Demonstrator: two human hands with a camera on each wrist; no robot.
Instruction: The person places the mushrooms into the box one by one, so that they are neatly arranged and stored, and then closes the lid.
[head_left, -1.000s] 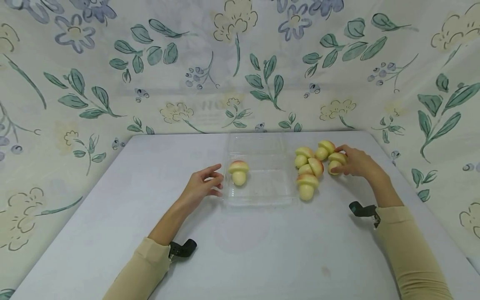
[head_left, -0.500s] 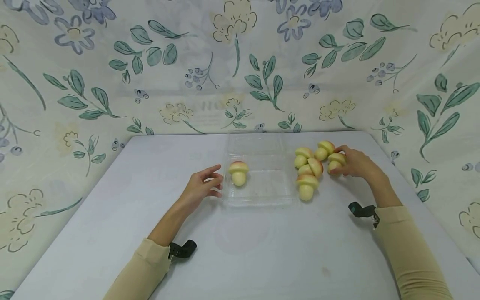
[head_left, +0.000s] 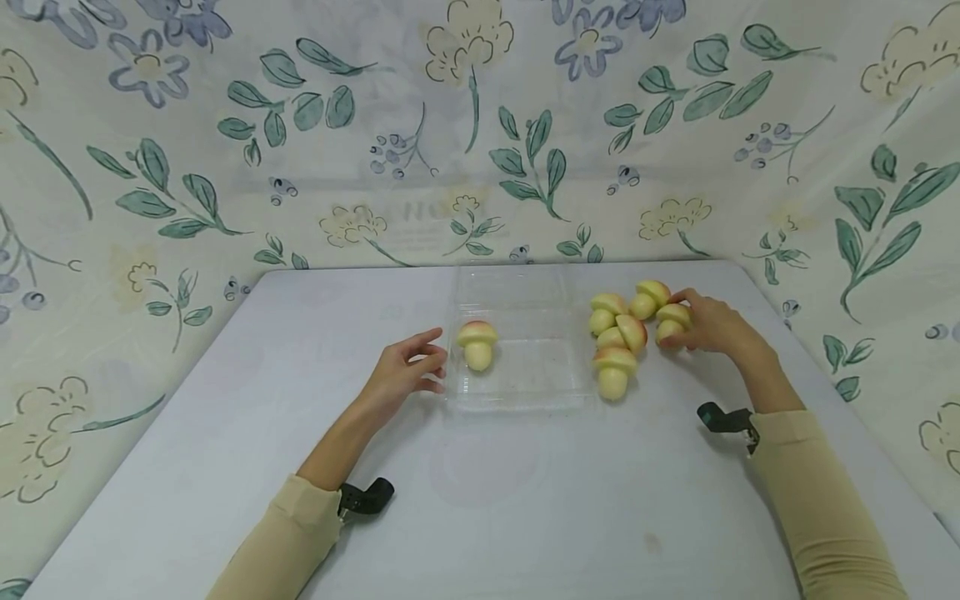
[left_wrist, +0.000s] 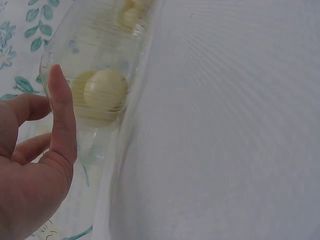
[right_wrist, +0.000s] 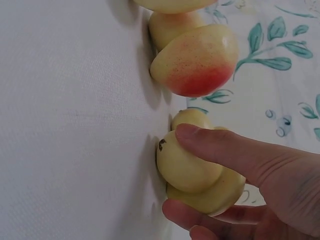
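A clear plastic box [head_left: 525, 367] with its lid folded back lies mid-table, holding one yellow mushroom-shaped piece [head_left: 477, 347] with a reddish cap at its left end. My left hand [head_left: 405, 371] is at the box's left wall, its fingers loosely bent and not wrapped around anything; the left wrist view shows a raised digit [left_wrist: 62, 110] along the clear plastic. To the right, my right hand [head_left: 712, 323] pinches another mushroom-shaped piece [head_left: 672, 323], which rests on the table. In the right wrist view the thumb [right_wrist: 215, 142] presses its rounded stem [right_wrist: 185, 165] while other fingers reach around the cap.
Several more mushroom-shaped pieces [head_left: 613, 372] lie in a loose cluster between the box and my right hand. The white table [head_left: 525, 500] ends at a floral cloth [head_left: 420, 192] behind. A black wrist camera [head_left: 365, 497] sits on each sleeve.
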